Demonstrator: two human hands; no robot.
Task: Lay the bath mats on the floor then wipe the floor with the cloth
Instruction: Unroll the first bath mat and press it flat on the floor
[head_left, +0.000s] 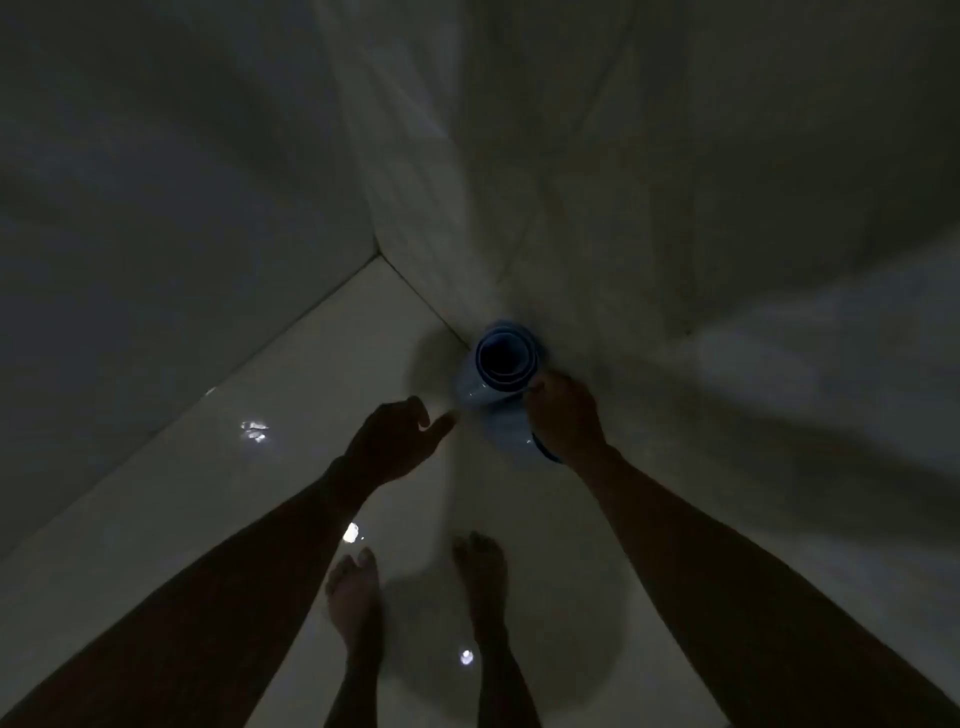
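A rolled blue bath mat (488, 387) stands upright on end against the wall, its open top facing the camera. My right hand (566, 415) grips the roll's right side near the top. My left hand (397, 441) hovers just left of the roll with its fingers spread, apart from it and holding nothing. The room is dim. No cloth is in view.
Glossy white floor tiles (249, 493) reflect small spots of light. Two tiled walls (156, 234) meet in a corner at the upper left of the roll. My bare feet (358, 597) stand on the floor below the hands.
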